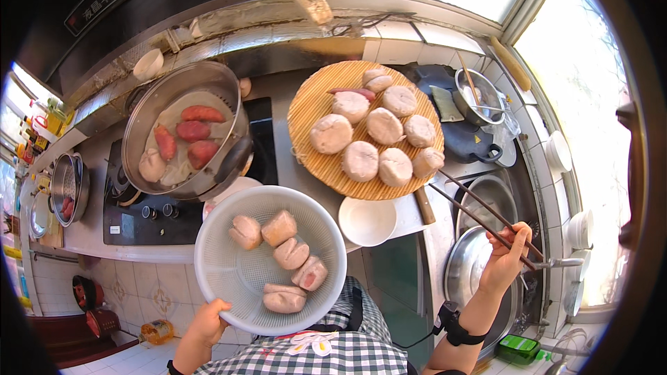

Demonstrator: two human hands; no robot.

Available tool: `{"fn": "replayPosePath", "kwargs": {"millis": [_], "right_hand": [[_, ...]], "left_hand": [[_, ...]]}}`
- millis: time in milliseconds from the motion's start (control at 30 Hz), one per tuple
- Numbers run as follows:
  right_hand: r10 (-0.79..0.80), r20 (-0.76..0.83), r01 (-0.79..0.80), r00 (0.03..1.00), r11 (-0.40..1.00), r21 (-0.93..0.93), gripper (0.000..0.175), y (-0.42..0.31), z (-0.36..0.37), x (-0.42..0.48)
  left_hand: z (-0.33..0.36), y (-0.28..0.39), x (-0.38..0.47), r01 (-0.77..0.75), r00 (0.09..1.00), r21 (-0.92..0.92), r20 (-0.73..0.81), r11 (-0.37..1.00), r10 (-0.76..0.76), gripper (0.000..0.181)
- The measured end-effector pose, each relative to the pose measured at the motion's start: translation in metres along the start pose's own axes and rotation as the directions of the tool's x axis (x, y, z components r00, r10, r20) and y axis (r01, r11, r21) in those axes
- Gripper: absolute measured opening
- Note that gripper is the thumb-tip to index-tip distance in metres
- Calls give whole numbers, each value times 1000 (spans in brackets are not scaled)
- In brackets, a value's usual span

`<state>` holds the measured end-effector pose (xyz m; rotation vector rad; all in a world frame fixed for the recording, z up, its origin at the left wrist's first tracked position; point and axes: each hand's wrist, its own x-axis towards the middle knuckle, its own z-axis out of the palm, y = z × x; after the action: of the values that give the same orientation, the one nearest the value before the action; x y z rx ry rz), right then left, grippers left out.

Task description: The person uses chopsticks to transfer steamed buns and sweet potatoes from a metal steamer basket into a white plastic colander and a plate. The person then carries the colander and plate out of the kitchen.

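Note:
My left hand (209, 320) grips the rim of a white plastic colander (224, 276), which holds several pale steamed buns. In my right hand (506, 258) is a pair of dark chopsticks (477, 209). Their tips reach a bun (428, 162) at the lower right edge of a round woven tray (307, 109); whether they pinch it I cannot tell. More buns and a reddish sweet potato (359, 92) lie on that tray. At the left a large steel steamer pot (133, 130) contains red sweet potatoes (202, 113), a bun (152, 165) and a pale cloth.
A white bowl (367, 221) and a wooden knife handle (424, 207) are below the tray. Metal basins (461, 276) sit in the sink at right. Behind it stands a steel pot (477, 96) with chopsticks. The black cooktop (156, 229) lies under the steamer.

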<state>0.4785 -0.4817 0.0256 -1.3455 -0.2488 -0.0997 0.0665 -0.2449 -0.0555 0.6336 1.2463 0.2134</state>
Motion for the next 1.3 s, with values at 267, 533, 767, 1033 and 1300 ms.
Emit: {"fn": "replayPosePath", "kwargs": {"millis": [267, 533, 767, 1033, 1300], "right_hand": [[208, 47, -210, 977, 976, 63, 18, 44, -32, 66], [476, 127, -493, 870, 830, 263, 24, 122, -31, 94], [622, 69, -591, 780, 696, 409, 25, 162, -48, 101], [637, 226, -652, 738, 584, 484, 24, 187, -72, 105], [555, 415, -693, 721, 567, 446, 26, 138, -43, 95]], "left_hand": [[60, -20, -6, -16, 995, -48, -99, 999, 12, 41], [82, -15, -5, -81, 993, -48, -86, 996, 77, 41], [86, -19, -6, -85, 989, -69, -128, 994, 75, 41], [87, -24, 0, -61, 984, 18, -169, 998, 63, 42], [101, -16, -6, -130, 973, 154, -169, 979, 156, 29]]}}
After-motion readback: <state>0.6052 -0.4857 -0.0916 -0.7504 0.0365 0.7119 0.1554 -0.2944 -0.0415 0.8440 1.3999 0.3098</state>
